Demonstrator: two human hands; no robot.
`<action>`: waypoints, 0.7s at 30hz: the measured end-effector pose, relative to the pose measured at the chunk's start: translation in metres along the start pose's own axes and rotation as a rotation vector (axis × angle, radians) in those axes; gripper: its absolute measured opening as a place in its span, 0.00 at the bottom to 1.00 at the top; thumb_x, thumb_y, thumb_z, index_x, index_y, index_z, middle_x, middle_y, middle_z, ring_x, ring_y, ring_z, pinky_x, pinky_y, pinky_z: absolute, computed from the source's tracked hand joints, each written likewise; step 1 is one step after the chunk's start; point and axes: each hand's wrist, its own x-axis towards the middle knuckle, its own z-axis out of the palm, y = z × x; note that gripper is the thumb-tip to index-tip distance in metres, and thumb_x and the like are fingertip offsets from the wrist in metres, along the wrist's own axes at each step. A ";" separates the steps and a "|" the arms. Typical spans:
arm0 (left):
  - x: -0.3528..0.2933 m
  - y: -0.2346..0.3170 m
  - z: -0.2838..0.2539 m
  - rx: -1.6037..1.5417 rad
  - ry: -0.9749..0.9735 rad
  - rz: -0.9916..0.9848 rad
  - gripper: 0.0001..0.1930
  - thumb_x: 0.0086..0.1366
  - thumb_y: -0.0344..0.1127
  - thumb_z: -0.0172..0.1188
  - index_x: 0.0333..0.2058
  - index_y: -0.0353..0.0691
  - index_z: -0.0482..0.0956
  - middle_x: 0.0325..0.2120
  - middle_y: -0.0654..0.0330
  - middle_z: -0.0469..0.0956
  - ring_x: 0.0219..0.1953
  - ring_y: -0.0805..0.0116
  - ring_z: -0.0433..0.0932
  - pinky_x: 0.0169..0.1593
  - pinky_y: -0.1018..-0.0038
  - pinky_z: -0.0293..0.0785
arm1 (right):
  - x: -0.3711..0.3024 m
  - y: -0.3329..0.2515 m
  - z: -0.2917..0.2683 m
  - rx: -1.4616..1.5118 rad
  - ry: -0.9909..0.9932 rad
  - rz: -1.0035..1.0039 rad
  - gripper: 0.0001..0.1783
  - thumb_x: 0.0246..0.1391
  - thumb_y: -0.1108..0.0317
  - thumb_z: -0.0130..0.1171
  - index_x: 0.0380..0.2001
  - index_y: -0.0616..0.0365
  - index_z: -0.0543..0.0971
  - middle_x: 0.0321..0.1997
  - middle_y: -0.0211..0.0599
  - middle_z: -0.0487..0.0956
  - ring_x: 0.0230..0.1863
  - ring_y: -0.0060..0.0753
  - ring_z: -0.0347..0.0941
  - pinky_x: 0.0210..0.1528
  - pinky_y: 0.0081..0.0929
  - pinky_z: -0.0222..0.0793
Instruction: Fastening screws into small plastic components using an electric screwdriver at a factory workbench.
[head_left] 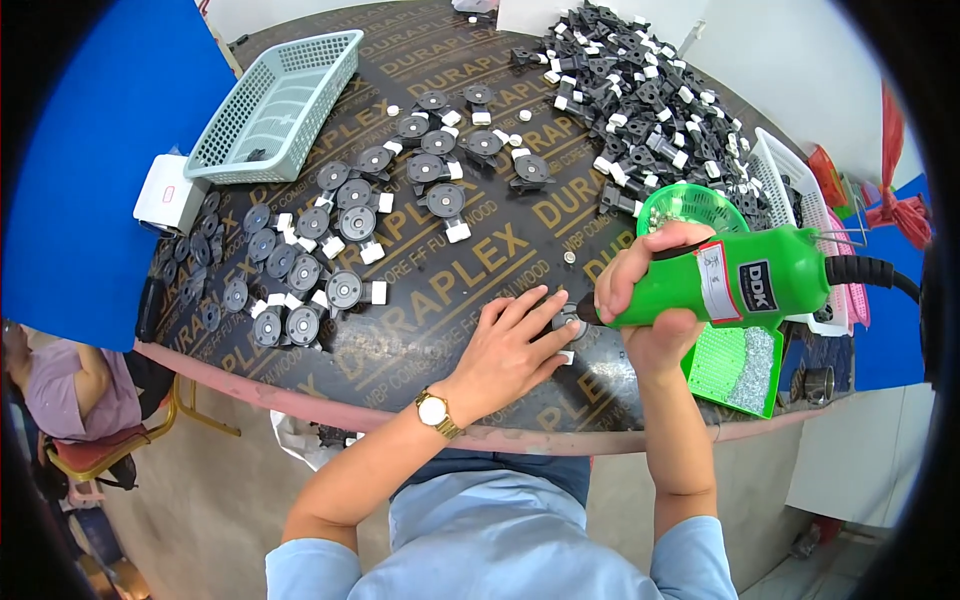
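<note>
My right hand [662,338] is wrapped around a green electric screwdriver [790,262], held sideways with its dark nose pointing left. That nose meets a black caster-like wheel part [573,326] on the table, mostly covered by my fingers. A white tab [566,357] of this part shows beside my left thumb. My left hand [512,352], with a gold watch on its wrist, steadies the part against the tabletop, fingers around its left side. The bit's tip is hidden. A small round metal piece [569,257] lies just beyond.
Several similar wheel parts [357,223] spread across the dark table [430,320]'s left half. Black-and-white parts [630,95] are heaped at the back right. A green basket [700,197] and a green tray [712,368] of small metal pieces flank the screwdriver. A pale basket [225,160] stands far left.
</note>
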 end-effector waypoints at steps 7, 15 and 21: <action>0.001 -0.001 0.001 0.025 0.018 0.011 0.19 0.52 0.36 0.62 0.45 0.50 0.76 0.52 0.59 0.68 0.54 0.60 0.65 0.52 0.64 0.60 | 0.002 0.003 0.000 -0.001 0.004 0.049 0.37 0.42 0.38 0.61 0.41 0.58 0.62 0.16 0.31 0.66 0.14 0.22 0.62 0.15 0.19 0.60; 0.002 -0.001 0.002 -0.030 0.051 0.009 0.17 0.51 0.33 0.62 0.42 0.47 0.78 0.48 0.57 0.71 0.52 0.60 0.68 0.51 0.65 0.61 | -0.006 0.008 0.009 0.005 0.000 0.098 0.35 0.42 0.45 0.65 0.42 0.58 0.63 0.18 0.33 0.68 0.17 0.24 0.64 0.18 0.21 0.62; 0.007 -0.001 0.003 -0.139 0.024 -0.014 0.18 0.48 0.28 0.61 0.41 0.45 0.78 0.44 0.55 0.71 0.48 0.56 0.70 0.48 0.65 0.64 | -0.011 0.022 0.015 -0.177 0.086 0.056 0.28 0.45 0.58 0.66 0.43 0.60 0.65 0.22 0.34 0.69 0.20 0.24 0.66 0.20 0.20 0.63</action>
